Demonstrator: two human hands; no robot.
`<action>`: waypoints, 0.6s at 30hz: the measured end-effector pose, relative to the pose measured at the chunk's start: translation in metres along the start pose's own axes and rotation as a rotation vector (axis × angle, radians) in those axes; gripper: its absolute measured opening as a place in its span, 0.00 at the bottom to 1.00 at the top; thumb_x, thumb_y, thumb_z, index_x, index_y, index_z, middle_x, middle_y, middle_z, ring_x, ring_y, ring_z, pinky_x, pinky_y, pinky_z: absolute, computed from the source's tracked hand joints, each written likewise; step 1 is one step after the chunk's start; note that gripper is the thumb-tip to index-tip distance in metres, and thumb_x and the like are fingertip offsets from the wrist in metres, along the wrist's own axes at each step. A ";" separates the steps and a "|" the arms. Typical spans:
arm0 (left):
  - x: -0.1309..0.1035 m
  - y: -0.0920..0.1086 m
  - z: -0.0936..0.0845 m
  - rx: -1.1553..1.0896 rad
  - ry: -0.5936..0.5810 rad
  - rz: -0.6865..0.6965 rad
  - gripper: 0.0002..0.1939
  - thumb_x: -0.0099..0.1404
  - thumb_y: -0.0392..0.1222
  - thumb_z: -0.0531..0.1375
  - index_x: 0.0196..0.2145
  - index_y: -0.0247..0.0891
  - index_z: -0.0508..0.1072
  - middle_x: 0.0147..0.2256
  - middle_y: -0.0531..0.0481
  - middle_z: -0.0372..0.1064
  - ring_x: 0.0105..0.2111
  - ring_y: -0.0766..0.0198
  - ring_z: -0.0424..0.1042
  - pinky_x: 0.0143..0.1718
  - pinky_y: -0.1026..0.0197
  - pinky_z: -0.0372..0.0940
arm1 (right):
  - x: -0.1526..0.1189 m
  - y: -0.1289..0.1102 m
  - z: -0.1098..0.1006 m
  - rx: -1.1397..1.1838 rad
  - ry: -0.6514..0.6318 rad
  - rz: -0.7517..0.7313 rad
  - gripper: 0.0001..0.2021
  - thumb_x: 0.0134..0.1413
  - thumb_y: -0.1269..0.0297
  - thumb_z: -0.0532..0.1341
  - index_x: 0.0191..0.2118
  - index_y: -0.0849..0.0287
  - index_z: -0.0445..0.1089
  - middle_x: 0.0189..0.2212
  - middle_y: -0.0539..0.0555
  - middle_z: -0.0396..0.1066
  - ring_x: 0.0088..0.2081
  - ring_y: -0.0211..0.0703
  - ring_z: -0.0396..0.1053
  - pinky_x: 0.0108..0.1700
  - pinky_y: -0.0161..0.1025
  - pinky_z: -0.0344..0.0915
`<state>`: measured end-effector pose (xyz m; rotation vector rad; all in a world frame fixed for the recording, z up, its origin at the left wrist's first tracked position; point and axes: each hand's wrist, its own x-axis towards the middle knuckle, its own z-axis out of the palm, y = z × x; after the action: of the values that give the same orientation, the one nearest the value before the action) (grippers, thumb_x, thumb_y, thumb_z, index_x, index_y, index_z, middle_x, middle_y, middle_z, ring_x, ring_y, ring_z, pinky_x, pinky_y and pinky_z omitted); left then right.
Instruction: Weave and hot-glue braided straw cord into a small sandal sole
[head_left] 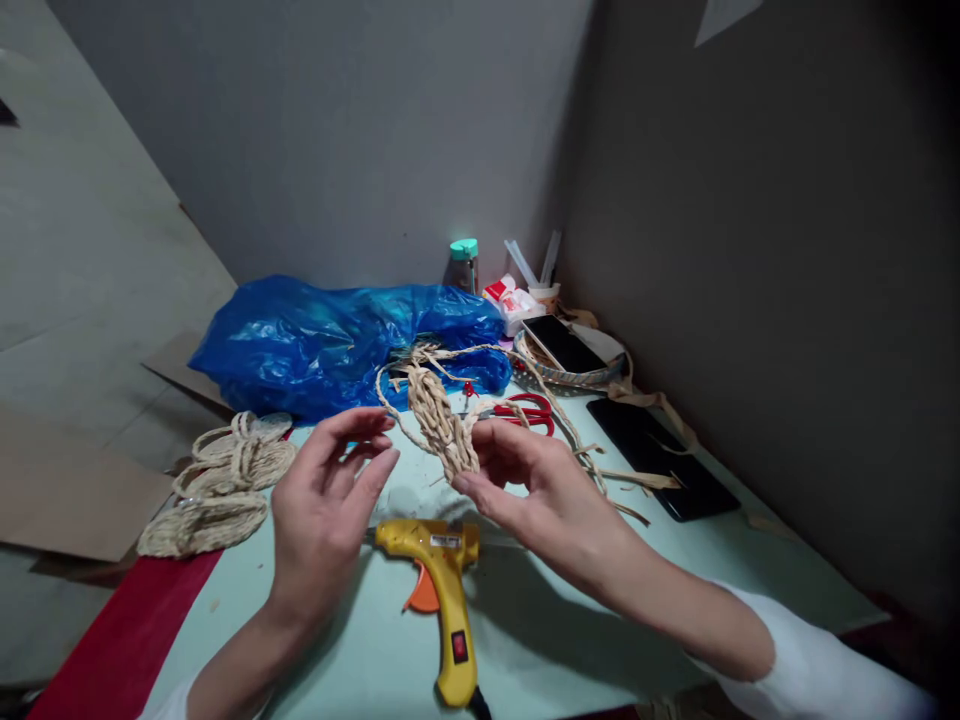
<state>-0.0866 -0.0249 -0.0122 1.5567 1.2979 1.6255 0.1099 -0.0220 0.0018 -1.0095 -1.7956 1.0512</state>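
Observation:
Above the table, my right hand [521, 475] pinches the near end of a woven straw piece [439, 415] made of braided tan strands, with thin braided cords trailing from it. My left hand [334, 490] is raised to the left of the piece, fingers curved and parted, holding nothing. Below both hands a yellow hot glue gun [446, 590] lies on its side, nozzle to the left, orange trigger and red switch showing. Red-handled scissors [532, 412] lie behind my right hand, partly covered by the straw cords.
A large blue plastic bag [322, 340] lies along the back. Finished-looking coiled straw braids [217, 500] sit at the left edge. To the right are a black tablet-like slab [675, 470] and a phone [566, 345] on a round basket [577, 378]. A green-capped jar [464, 265] stands behind.

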 end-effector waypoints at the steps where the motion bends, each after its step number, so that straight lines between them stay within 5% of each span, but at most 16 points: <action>1: 0.002 0.003 0.002 -0.131 -0.059 -0.148 0.13 0.64 0.41 0.67 0.47 0.40 0.77 0.43 0.47 0.76 0.41 0.61 0.74 0.43 0.61 0.68 | 0.003 0.002 0.000 -0.042 -0.008 -0.014 0.02 0.63 0.66 0.60 0.37 0.57 0.67 0.31 0.48 0.67 0.33 0.39 0.64 0.36 0.37 0.61; 4: 0.003 0.006 0.007 -0.397 -0.241 -0.434 0.14 0.64 0.42 0.67 0.46 0.36 0.78 0.43 0.45 0.77 0.41 0.60 0.75 0.44 0.61 0.68 | 0.010 0.006 0.003 -0.121 -0.036 -0.022 0.03 0.63 0.66 0.60 0.36 0.58 0.68 0.30 0.49 0.69 0.31 0.40 0.66 0.34 0.37 0.60; 7: 0.001 0.000 0.013 -0.491 -0.258 -0.559 0.11 0.62 0.39 0.68 0.43 0.36 0.79 0.41 0.46 0.79 0.42 0.60 0.76 0.46 0.62 0.69 | 0.013 0.011 0.009 -0.188 -0.056 -0.038 0.06 0.62 0.65 0.61 0.33 0.58 0.67 0.26 0.47 0.68 0.27 0.38 0.64 0.31 0.37 0.58; 14: -0.001 -0.007 0.015 -0.548 -0.243 -0.605 0.06 0.62 0.35 0.68 0.38 0.38 0.81 0.37 0.50 0.81 0.37 0.66 0.77 0.42 0.68 0.70 | 0.007 0.022 0.014 -0.271 -0.034 -0.138 0.12 0.70 0.58 0.57 0.34 0.58 0.68 0.24 0.46 0.69 0.24 0.35 0.64 0.29 0.34 0.58; 18: -0.001 -0.005 0.011 -0.553 -0.239 -0.628 0.08 0.63 0.35 0.67 0.41 0.41 0.81 0.40 0.50 0.81 0.41 0.63 0.78 0.44 0.66 0.71 | 0.005 0.017 0.003 -0.443 0.122 -0.390 0.09 0.69 0.68 0.58 0.35 0.61 0.71 0.25 0.48 0.71 0.23 0.34 0.64 0.29 0.35 0.59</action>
<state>-0.0768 -0.0209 -0.0186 0.8555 0.9577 1.2033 0.1090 -0.0126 -0.0132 -0.8973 -2.0600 0.3530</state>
